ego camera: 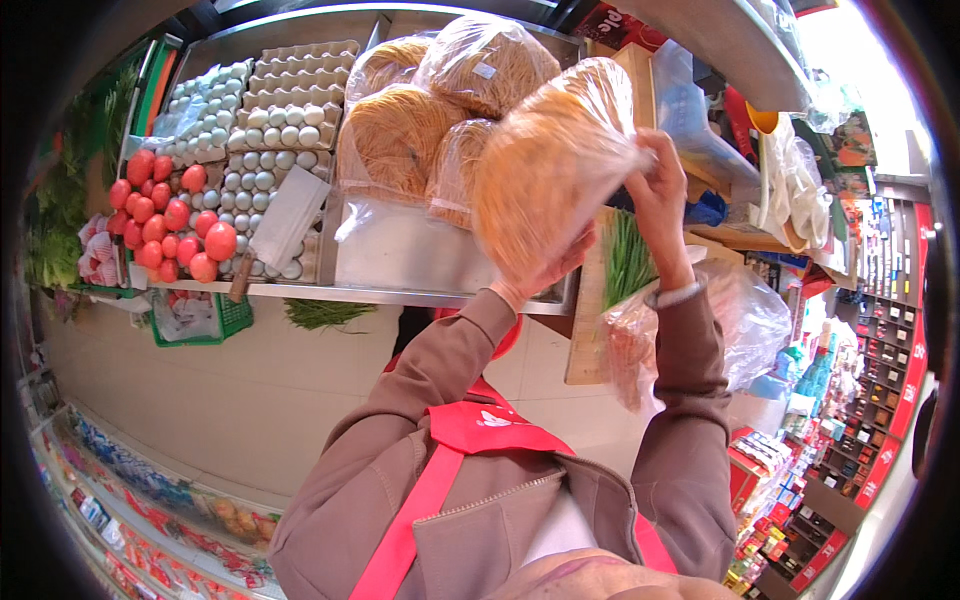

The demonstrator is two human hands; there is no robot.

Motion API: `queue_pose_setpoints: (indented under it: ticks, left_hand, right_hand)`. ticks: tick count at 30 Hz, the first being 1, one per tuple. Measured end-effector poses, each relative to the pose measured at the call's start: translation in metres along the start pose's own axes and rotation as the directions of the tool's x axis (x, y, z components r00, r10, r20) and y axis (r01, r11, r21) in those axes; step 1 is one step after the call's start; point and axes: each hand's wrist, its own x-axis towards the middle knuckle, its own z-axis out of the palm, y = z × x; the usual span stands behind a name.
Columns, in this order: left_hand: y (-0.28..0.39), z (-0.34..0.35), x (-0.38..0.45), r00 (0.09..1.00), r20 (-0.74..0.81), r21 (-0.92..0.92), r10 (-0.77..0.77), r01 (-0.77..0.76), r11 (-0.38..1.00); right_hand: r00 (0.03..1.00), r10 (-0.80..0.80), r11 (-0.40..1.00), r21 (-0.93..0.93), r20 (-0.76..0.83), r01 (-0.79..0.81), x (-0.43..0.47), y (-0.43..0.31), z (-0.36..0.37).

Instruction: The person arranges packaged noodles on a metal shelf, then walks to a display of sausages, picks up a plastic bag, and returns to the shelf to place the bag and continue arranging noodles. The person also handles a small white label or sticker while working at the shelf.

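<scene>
A clear plastic bag of orange-brown noodles (536, 180) is held up over the right part of the metal counter (420, 255); it looks slightly blurred. My right hand (661, 180) pinches its gathered neck. Against the lower side of the bag, my left hand (551, 270) supports it, with some fingers hidden behind the plastic. Similar bags of noodles (401, 142) lie just beyond on the counter, and one large bag (491, 64) carries a small white label. Green chives (626, 255) rest on a wooden board (589, 337) below my right wrist.
Left on the counter are egg trays (300, 82), pale eggs (255, 180), tomatoes (154, 217) and a cleaver (289, 217) whose handle overhangs the front edge. A green basket (202, 319) stands below. Plastic bags (739, 315) sit at my right, under a metal overhang (720, 45).
</scene>
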Motion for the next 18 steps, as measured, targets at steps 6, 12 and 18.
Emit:
queue_pose_setpoints:
  ticks: [6,12,18]
  left_hand:
    - [-0.048,0.017,0.017,0.987,0.138,-0.190,-0.082,0.108,0.976]
    - [-0.027,-0.008,0.013,0.995,0.054,-0.059,-0.081,0.084,0.995]
    - [0.001,-0.012,-0.017,0.995,-0.018,0.248,0.095,-0.087,0.965]
  right_hand:
    - [0.985,0.164,0.760,0.642,-0.045,-0.097,-0.042,0.006,-0.058]
    - [0.900,0.432,0.694,0.616,0.057,-0.372,-0.083,0.011,-0.094]
    - [0.762,0.575,0.412,0.700,0.296,-0.583,-0.080,0.032,-0.087]
